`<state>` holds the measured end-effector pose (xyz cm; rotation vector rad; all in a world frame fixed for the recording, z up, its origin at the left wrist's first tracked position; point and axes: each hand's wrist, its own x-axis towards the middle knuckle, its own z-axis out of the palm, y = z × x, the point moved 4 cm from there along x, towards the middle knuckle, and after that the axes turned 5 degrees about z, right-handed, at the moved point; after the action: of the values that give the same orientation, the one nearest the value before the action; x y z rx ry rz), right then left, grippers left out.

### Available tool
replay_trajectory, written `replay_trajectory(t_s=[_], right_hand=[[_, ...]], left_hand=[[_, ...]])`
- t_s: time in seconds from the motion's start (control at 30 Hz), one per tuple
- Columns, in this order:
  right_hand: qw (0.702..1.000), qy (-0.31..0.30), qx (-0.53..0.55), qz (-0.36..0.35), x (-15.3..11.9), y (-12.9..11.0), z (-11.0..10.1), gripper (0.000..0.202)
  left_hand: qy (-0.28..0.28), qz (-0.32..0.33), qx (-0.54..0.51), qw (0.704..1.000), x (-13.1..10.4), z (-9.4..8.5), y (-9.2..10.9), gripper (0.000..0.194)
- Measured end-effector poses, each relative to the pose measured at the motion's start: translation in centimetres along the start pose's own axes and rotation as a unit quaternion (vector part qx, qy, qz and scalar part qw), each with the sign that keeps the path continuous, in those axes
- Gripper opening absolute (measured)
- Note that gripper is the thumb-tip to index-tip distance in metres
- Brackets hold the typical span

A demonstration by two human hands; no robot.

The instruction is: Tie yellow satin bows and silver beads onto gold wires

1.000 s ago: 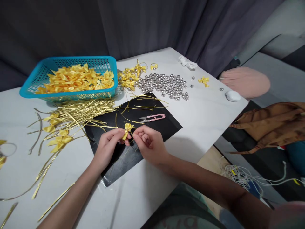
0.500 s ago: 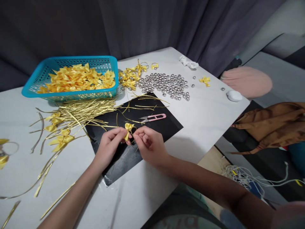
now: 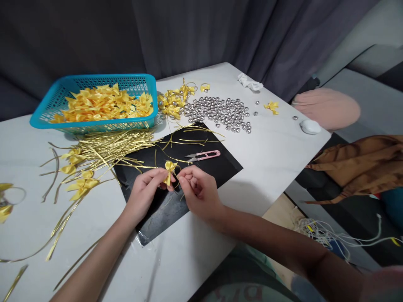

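Over the black mat [image 3: 163, 222], a small yellow ribbon bow [image 3: 170, 167] is pinched between the thumb and fingers of my left hand [image 3: 151, 184]. A thin gold cord [image 3: 176, 178] loops out from the bow's right side. My right hand [image 3: 198, 188] is closed with thumb and forefinger on that cord, just right of the bow. Beyond my hands, pink-handled thread snips [image 3: 204, 155] lie on the mat, their blades pointing left. A pile of gold cords [image 3: 116, 144] spreads to the left of the mat.
A blue basket [image 3: 94, 125] of yellow ribbon bows stands at the back left. Silver beads [image 3: 217, 111] lie behind the mat, beside finished-looking yellow bows [image 3: 173, 100]. A white computer mouse [image 3: 310, 126] sits near the table's right edge. White cables [image 3: 317, 235] lie lower right, off the table.
My right hand has shifted very slightly, and the cord loop beside the bow looks a little wider. Both hands keep their hold; the view has moved a touch.
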<state>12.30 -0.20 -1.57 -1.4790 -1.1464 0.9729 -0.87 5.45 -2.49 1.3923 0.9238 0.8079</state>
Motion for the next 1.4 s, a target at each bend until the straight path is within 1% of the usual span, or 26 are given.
replay_trajectory(t_s=[0.17,0.3,0.47,0.87,0.97,1.17,1.4], right_hand=[[1.000,-0.010,0.018,-0.004,0.0,-0.3,-0.1,0.006],[0.999,-0.004,0.029,-0.012,-0.1,-0.5,-0.3,0.006],[1.000,-0.011,0.011,-0.021,-0.1,-0.5,-0.2,0.006],[1.000,-0.005,-0.002,-0.002,0.0,-0.3,-0.2,0.006],[1.000,-0.002,-0.013,-0.009,0.0,-0.3,-0.2,0.007],[0.998,0.012,-0.032,-0.050,0.0,-1.0,-0.4,0.010],[0.998,-0.003,-0.038,-0.040,0.2,-0.9,-0.3,0.010]], left_hand=[[-0.003,-0.001,-0.005,1.000,0.0,-0.2,-0.1,0.027],[0.002,-0.004,-0.011,1.000,0.0,-0.3,-0.2,0.026],[0.007,-0.005,-0.015,1.000,-0.1,-0.3,-0.3,0.025],[0.021,-0.011,-0.012,1.000,-0.1,-0.4,-0.4,0.023],[0.022,-0.013,-0.009,1.000,-0.2,-0.4,-0.4,0.023],[0.027,-0.020,-0.004,0.999,0.0,-0.5,-0.5,0.026],[0.022,-0.016,0.006,1.000,-0.1,-0.5,-0.5,0.026]])
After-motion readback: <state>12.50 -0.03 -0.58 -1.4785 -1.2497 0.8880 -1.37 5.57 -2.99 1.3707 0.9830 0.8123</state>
